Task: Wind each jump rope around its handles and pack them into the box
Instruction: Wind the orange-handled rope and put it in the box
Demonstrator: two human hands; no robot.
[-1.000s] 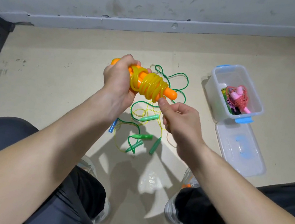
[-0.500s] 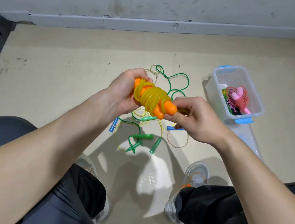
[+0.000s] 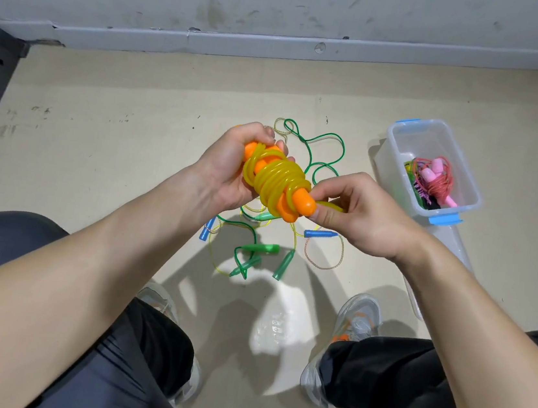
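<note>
Where the two hands meet: the yellow jump rope (image 3: 277,181) is held in the air above the floor (image 3: 98,149). Its cord is coiled in many turns round the pair of orange handles (image 3: 301,202), which lie side by side and slant from far left to near right.
Left hand (image 3: 228,168): curled round the far end of the orange handles, clasping them together with a few loops of cord.
Right hand (image 3: 361,215): pinches a short free stretch of the yellow cord between thumb and forefinger, just beside the near handle tips.
Box (image 3: 396,165): clear plastic with blue clasps, open, on the floor to the right, well apart from the hands.
Inside the box: a wound pink rope (image 3: 433,176) on top of other ropes too jumbled to tell apart.
Lid (image 3: 456,243): on the floor just beside the box, partly hidden by the right forearm.
Loose ropes: a green rope (image 3: 319,142) with green handles (image 3: 260,247) and a thin pale cord with blue handles (image 3: 319,234) lie tangled on the floor below the hands.
Feet: grey shoes (image 3: 360,320) near the tangle.
</note>
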